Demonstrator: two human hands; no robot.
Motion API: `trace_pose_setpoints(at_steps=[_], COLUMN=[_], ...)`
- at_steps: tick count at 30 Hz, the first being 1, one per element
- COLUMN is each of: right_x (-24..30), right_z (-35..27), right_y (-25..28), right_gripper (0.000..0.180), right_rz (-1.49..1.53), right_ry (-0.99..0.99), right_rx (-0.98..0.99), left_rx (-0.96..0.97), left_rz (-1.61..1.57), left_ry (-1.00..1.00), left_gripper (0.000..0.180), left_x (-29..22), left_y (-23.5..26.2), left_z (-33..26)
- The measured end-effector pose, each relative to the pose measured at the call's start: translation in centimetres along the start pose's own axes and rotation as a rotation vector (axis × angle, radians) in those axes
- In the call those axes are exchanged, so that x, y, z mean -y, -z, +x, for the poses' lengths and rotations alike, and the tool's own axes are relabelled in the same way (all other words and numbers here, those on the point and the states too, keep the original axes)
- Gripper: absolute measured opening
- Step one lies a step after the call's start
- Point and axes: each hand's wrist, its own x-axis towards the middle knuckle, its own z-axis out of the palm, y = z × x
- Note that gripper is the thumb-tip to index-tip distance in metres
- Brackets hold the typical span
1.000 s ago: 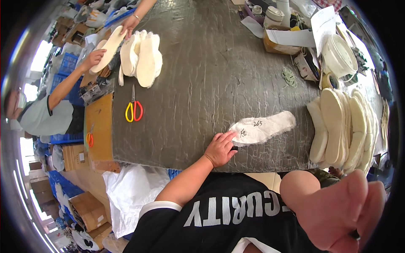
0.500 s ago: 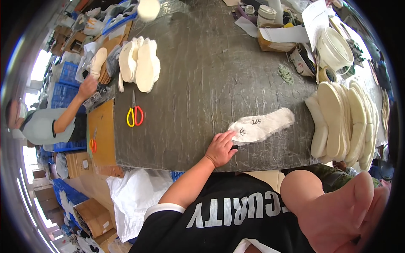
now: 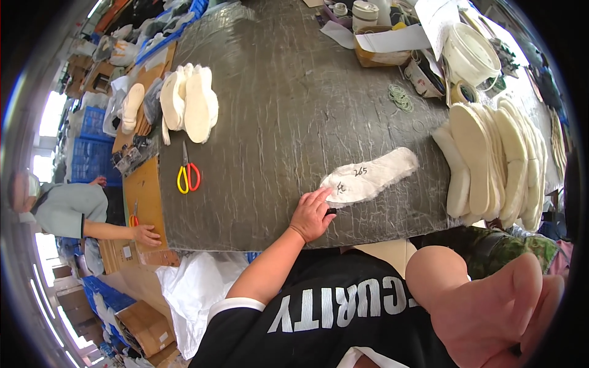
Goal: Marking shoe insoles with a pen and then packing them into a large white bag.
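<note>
**Marked insole steadied at one end only; right hand off the work**

Item inspected: one pale insole [image 3: 374, 175], lying on the tabletop [image 3: 276, 122] just in front of me, slanting away to my right. Its handwritten side faces up and fleece shows along its rim.

State of hands: well apart. My left hand [image 3: 310, 218] rests with its fingertips on the insole's left end. A small black object [image 3: 332, 211] shows beside the thumb; I cannot tell whether I grip it. My right hand [image 3: 485, 313] is raised close to the camera, clear of the insole; I cannot tell whether it is closed on anything.

Assessment: I judge the step in hand to be steadying the piece. Light, flat pressure should suffice; a hard push could ruck the soft material or skew it. The far end lies unsupported by a hand, so it would likely swing if pulled. Fingers should keep off the black marks so they remain readable.

Surroundings: the insole stack [image 3: 478, 165] stands near, to the right, and could catch a careless elbow. The scissors [image 3: 185, 161] lie well apart, to the left.
</note>
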Motion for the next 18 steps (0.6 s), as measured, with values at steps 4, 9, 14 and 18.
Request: trace_pose_setpoints(at_steps=[4, 9, 14, 18], right_x=[0.8, -3.7, -6.1, -9.0], right_z=[-0.1, 0.1, -2.3, -6.8], right_y=[0.3, -0.5, 2.4, 8.6], right_gripper=[0.01, 0.004, 0.028, 0.036], right_rz=[-0.002, 0.184, -0.045, -0.229], right_ry=[-0.086, 0.076, -0.142, -0.377], right_rx=[0.015, 0.059, -0.113, -0.045], left_rx=[0.0, -0.028, -0.019, -0.015], left_rz=[0.011, -0.005, -0.006, 0.002], left_ry=[-0.006, -0.022, -0.007, 0.002], left_gripper=[0.024, 0.022, 0.022, 0.023], left_x=[0.0, -0.1, 0.0, 0.1], left_y=[0.0, 0.1, 0.0, 0.1], left_z=[0.2, 0.4, -0.1, -0.5])
